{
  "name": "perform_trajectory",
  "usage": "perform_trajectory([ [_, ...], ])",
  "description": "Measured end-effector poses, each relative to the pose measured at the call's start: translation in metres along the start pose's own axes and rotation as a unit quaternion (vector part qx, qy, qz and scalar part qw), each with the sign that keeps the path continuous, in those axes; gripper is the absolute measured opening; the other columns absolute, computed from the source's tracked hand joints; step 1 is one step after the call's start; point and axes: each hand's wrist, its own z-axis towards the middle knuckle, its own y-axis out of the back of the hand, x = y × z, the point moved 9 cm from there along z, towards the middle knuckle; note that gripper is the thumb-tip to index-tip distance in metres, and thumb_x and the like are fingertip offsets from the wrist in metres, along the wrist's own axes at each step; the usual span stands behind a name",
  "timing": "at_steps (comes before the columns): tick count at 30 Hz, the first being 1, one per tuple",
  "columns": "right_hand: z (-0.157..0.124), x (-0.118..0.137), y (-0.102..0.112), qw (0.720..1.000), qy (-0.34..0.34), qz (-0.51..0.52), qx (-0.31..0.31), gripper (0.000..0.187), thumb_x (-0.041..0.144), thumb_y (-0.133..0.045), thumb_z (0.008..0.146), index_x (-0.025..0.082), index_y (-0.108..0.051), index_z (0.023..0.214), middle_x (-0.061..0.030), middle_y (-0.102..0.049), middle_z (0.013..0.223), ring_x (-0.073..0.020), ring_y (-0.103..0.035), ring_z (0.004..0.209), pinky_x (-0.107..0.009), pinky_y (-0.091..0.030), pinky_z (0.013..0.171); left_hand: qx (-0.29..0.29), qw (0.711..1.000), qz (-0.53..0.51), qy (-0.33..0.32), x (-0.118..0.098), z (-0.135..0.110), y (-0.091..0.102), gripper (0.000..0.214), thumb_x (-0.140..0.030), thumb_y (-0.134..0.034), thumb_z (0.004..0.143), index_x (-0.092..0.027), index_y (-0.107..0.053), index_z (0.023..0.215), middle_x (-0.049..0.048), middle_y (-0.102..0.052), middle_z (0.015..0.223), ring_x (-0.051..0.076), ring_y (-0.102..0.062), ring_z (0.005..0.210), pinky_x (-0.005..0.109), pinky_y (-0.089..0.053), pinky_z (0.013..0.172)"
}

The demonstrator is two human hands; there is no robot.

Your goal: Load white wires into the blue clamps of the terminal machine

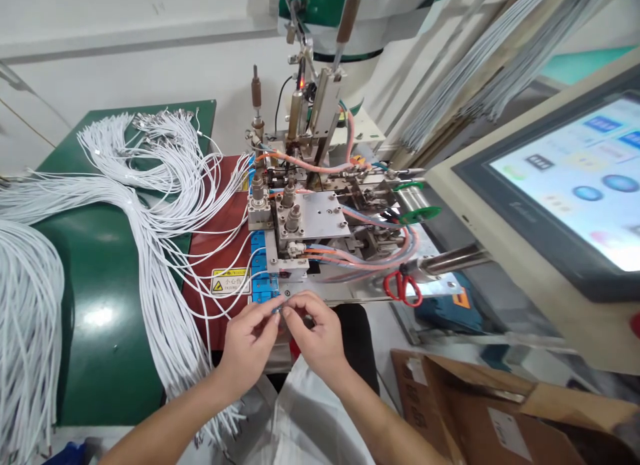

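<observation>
My left hand (pixel 249 345) and my right hand (pixel 316 335) meet just in front of the blue fixture (pixel 262 285) of a small bench machine (pixel 305 218). Both pinch the end of a thin white wire (pixel 278 310) between thumb and forefinger, fingertips nearly touching. Several more white wires run from the blue fixture leftward over a red plate (pixel 220 232). A yellow warning label (pixel 229 280) sits on that plate, just left of my left hand.
Large bundles of white wires (pixel 150 205) spread across the green table (pixel 105 318) at left. A touch-screen panel (pixel 570 185) stands at right on a metal arm. Red-handled scissors (pixel 401 286) lie by the machine. Cardboard boxes (pixel 480 412) sit at lower right.
</observation>
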Motion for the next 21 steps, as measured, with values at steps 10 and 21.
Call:
perform_trajectory([
  [10,0.004,-0.02,0.003,0.996,0.0,-0.089,0.002,0.014,0.02,-0.052,0.076,0.019,-0.057,0.063,-0.001,-0.058,0.063,-0.0137,-0.053,0.06,-0.025,-0.043,0.058,0.074,0.985,0.148,0.049,0.003,0.011,0.008,0.034,-0.022,-0.056,0.077,-0.022,-0.056,0.11,-0.002,-0.062,0.077,0.008,-0.052,0.05,0.02,-0.045,0.051],
  [21,0.009,-0.039,-0.01,0.981,-0.063,-0.174,0.055,0.018,0.026,-0.047,0.076,0.02,-0.059,0.065,-0.0023,-0.06,0.067,-0.0161,-0.055,0.065,-0.026,-0.041,0.061,0.075,0.938,0.332,-0.073,-0.012,0.027,0.018,0.016,-0.015,-0.046,0.084,-0.019,-0.062,0.084,0.0028,-0.062,0.082,0.016,-0.059,0.078,0.029,-0.047,0.073],
])
